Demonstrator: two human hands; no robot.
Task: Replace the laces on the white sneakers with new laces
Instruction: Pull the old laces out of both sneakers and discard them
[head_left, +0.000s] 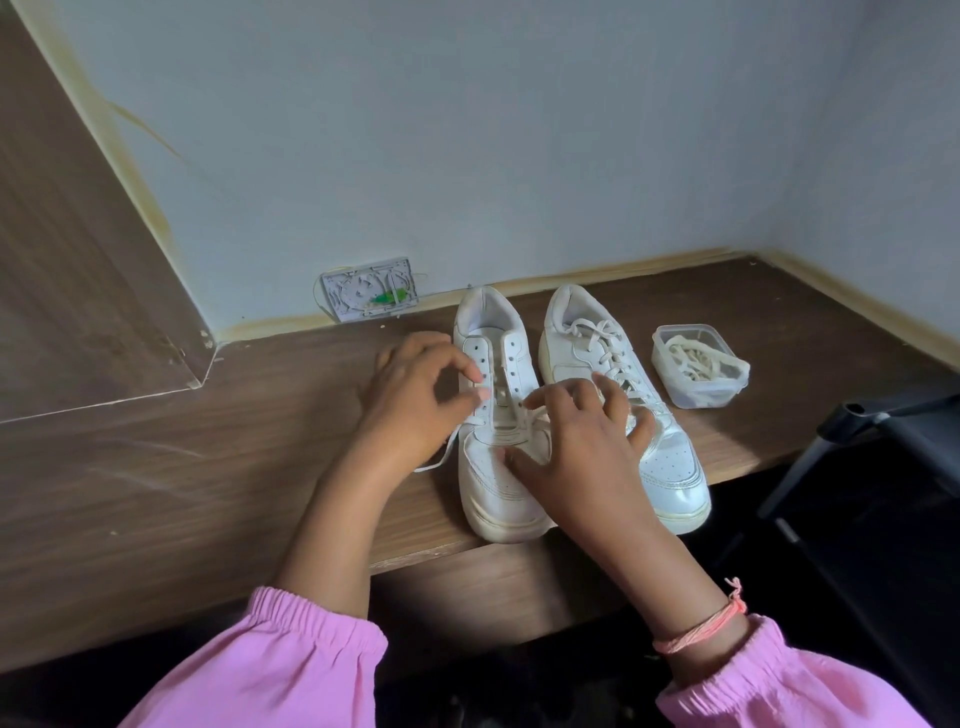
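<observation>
Two hands over left sneaker (498, 441), left hand (415, 395) pinching lace (441, 460)

- The left hand (415, 395) is raised with its back to the camera, wrist bent slightly upward, forefinger and thumb curled toward each other with their tips close together, as in a pinch; what they pinch cannot be made out.
- The left forearm (332, 519) runs bare from a gathered pink sleeve (291, 654) up and to the right.
- The right hand (587, 441) lies palm down, fingers spread and bent, the forefinger reaching left, the thumb pointing left and low.
- The right forearm (660, 566) slants up and to the left from its own pink cuff.
- A thin pink thread band (701, 626) circles the right wrist.
- The two hands sit close, fingertips nearly facing, not touching each other.
</observation>
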